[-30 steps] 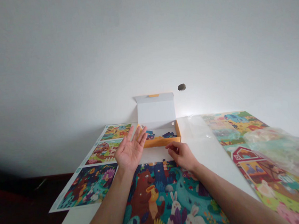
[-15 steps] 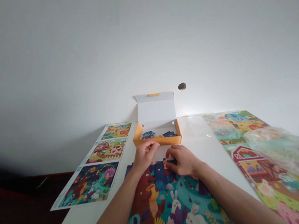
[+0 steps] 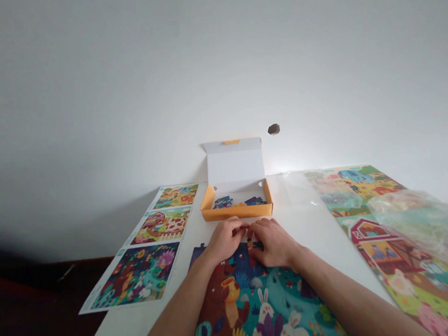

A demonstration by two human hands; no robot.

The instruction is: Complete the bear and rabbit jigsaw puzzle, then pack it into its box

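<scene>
At the ragged top edge of the bear jigsaw puzzle [image 3: 242, 286], a dark blue piece [image 3: 253, 246] lies nearer the right hand [image 3: 274, 243] than the left hand [image 3: 224, 239]; both hands curled, fingertips almost meeting, any pinch hidden. Beyond, on the white desk [image 3: 290, 204], an open orange box [image 3: 238, 212] of loose pieces [image 3: 230, 202].

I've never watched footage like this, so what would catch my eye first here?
The colourful jigsaw puzzle of a brown bear and white rabbits fills the foreground, with the left hand and right hand together at its far edge. Just beyond sits an open orange box holding puzzle pieces, and printed picture sheets lie to the left.
</scene>
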